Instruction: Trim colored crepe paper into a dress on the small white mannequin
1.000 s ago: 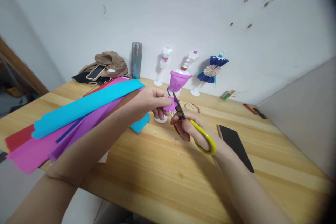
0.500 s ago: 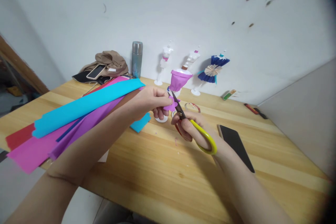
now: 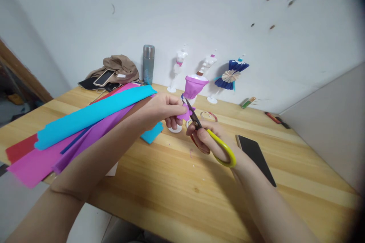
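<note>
My left hand (image 3: pixel 165 110) pinches a small piece of purple crepe paper (image 3: pixel 185 114) above the wooden table (image 3: pixel 176 182). My right hand (image 3: pixel 209 140) grips yellow-handled scissors (image 3: pixel 211 136), with its fingers through the loops. The dark blades point up and left and meet the purple piece. Just behind the hands stands a white doll stand with a purple paper skirt (image 3: pixel 193 86).
Long sheets of blue (image 3: pixel 91 115), purple, pink and red crepe paper lie at the left. A black phone (image 3: pixel 255 155) lies at the right. At the back are a steel flask (image 3: pixel 148 64), a brown cloth with a phone, more doll stands, one with a blue fan skirt (image 3: pixel 230 76), and a tape ring (image 3: pixel 209 115).
Almost nothing has moved. The scissor blades have shifted slightly on the purple piece, and both hands stay where they were.
</note>
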{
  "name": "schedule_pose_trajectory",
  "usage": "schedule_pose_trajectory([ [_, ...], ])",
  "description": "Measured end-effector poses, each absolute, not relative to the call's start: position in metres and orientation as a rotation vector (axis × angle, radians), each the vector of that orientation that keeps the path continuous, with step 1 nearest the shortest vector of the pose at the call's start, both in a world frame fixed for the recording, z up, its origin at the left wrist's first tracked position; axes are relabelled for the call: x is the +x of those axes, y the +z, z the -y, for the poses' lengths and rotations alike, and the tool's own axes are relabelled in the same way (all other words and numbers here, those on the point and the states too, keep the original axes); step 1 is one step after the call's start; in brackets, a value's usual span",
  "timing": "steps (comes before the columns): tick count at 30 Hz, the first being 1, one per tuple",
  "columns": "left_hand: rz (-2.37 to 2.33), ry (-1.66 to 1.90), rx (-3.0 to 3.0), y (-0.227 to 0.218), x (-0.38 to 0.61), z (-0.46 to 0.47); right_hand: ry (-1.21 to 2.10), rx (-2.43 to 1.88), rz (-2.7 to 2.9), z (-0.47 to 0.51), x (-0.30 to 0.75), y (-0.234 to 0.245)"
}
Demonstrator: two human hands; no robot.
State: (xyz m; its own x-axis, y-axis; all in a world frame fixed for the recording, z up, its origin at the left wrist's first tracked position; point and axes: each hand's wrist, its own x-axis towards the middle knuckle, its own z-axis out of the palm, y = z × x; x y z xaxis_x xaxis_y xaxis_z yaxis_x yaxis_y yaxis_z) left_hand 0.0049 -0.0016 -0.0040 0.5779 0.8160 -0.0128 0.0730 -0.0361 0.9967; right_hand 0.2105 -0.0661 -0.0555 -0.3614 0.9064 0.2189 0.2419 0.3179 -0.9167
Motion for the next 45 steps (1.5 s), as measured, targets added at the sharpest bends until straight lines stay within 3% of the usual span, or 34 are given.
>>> schedule_pose_trajectory([
  [45,-0.822,0.710,1.521,0.0001,0.0055,0.0032,1.088,-0.988,1.818,0.0626,0.2126,-0.0610],
])
